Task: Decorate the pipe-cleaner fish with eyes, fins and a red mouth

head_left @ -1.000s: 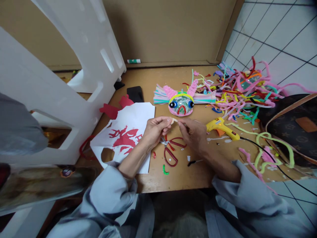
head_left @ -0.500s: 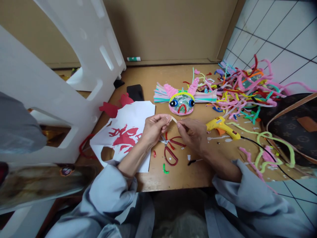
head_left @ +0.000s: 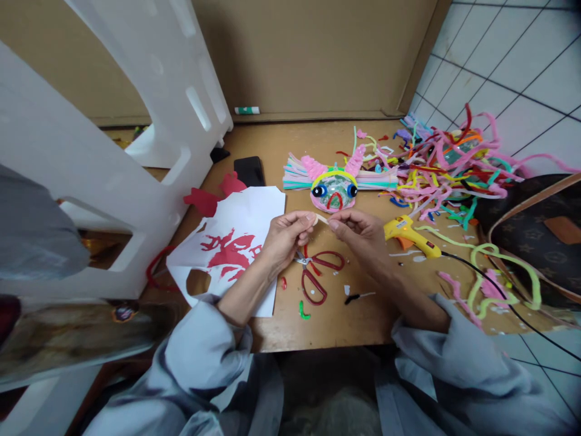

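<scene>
A short pale strip is stretched between my two hands above the table; its exact kind is too small to make out. My left hand pinches one end between thumb and fingers. The other end is pinched by my right hand. Just beyond them sits a craft animal head with pink ears, blue-rimmed eyes and a red mouth, in front of a bundle of pastel pipe cleaners. Red-handled scissors lie open below my hands. A yellow glue gun rests right of my right hand.
White paper with red cutouts lies at left, near a black phone. Tangled pipe cleaners heap at back right, beside a brown handbag. The glue gun's black cord crosses the right side. A white plastic frame stands at left.
Both hands still pinch the pale strip. My right hand has shifted slightly to the right and its fingers have moved a little; the view has shifted slightly.
</scene>
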`<state>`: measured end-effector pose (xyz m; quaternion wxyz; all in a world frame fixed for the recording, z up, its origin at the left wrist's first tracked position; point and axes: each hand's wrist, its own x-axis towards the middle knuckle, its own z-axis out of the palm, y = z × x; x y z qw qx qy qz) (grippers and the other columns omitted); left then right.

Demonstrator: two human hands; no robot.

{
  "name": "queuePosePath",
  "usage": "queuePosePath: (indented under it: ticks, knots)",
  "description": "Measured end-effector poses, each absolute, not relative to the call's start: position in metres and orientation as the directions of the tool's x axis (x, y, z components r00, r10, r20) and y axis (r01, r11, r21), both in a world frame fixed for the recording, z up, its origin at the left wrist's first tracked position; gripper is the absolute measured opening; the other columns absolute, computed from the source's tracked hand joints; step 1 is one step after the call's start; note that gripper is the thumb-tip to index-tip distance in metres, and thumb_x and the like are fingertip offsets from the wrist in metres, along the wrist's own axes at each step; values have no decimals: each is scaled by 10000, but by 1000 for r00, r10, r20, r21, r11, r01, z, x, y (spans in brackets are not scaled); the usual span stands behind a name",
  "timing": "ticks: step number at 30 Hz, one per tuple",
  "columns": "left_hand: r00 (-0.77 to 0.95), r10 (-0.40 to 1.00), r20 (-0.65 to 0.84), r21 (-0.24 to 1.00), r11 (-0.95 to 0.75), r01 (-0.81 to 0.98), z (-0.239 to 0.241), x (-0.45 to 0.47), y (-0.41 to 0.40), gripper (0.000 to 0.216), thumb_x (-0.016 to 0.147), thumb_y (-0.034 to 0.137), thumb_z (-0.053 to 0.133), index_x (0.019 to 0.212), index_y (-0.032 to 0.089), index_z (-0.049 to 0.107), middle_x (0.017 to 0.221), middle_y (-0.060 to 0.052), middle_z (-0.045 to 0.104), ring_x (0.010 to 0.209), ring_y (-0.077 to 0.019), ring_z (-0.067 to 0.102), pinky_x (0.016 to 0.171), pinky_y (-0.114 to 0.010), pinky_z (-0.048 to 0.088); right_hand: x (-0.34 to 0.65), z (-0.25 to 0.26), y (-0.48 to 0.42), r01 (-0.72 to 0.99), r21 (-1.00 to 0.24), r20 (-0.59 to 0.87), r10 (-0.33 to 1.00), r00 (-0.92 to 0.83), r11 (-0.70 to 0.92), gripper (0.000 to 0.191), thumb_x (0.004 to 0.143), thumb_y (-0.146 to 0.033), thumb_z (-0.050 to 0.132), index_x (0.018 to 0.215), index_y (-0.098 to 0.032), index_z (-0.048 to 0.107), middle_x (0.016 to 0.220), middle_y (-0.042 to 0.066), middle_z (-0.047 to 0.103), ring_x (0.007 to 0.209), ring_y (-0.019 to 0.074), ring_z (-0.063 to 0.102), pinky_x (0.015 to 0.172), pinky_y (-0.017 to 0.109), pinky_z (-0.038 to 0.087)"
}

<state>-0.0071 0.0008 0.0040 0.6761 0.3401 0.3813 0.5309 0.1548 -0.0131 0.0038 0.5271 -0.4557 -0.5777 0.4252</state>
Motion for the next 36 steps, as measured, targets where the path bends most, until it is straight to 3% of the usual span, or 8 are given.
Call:
queuePosePath:
  ticks: [7, 10, 14, 18, 27, 36]
  knots:
    - [86, 981, -173, 826, 192, -530, -3, 3, -5, 380, 485, 344, 929, 686, 110, 708, 569, 18, 580, 457, -20, 401, 423, -156, 275, 150, -2, -14, 28, -988, 150, 987, -64, 152, 267, 723, -432, 751, 809, -192, 671, 644, -25, 624, 571, 99, 542, 545, 231, 450]
    - [83, 980, -179, 798, 194, -571, -5, 8, -10, 371, 504, 336, 924, 685, 110, 692, 579, 27, 562, 474, -17, 391, 433, -154, 267, 145, -6, -17, 138, -960, 245, 969, -12, 244, 173, 795, -354, 685, 856, -194, 705, 703, -4, 673, 597, 109, 568, 569, 244, 465]
    - [59, 978, -198, 784, 194, -589, -7, 12, -14, 341, 550, 327, 909, 691, 112, 685, 575, 49, 521, 483, -11, 345, 436, -157, 246, 142, -9, -21, 386, -813, 478, 878, 14, 436, 101, 852, -247, 636, 845, -211, 730, 797, 14, 687, 680, 129, 593, 617, 262, 476]
    - [84, 966, -245, 732, 241, -637, -9, 15, -17, 358, 542, 321, 921, 664, 116, 653, 569, 69, 490, 482, -7, 324, 439, -148, 265, 141, -13, -24, 550, -654, 586, 808, -68, 520, 120, 901, -223, 600, 861, -211, 713, 783, 22, 659, 742, 159, 612, 669, 289, 490]
    - [144, 909, -391, 576, 364, -732, 0, 21, -24, 307, 634, 212, 875, 672, 123, 584, 563, 72, 462, 481, -13, 358, 433, -132, 289, 139, -23, -28, 722, -430, 673, 725, -144, 543, 136, 958, -276, 555, 868, -224, 644, 771, 23, 668, 708, 165, 593, 654, 297, 450]
    - [168, 916, -365, 593, 368, -716, -3, 24, -27, 359, 658, 282, 873, 677, 140, 544, 546, 81, 432, 478, -23, 341, 435, -141, 293, 143, -18, -28, 772, -330, 669, 711, -215, 544, 247, 978, -253, 504, 775, -195, 630, 717, 35, 633, 688, 173, 562, 640, 306, 370]
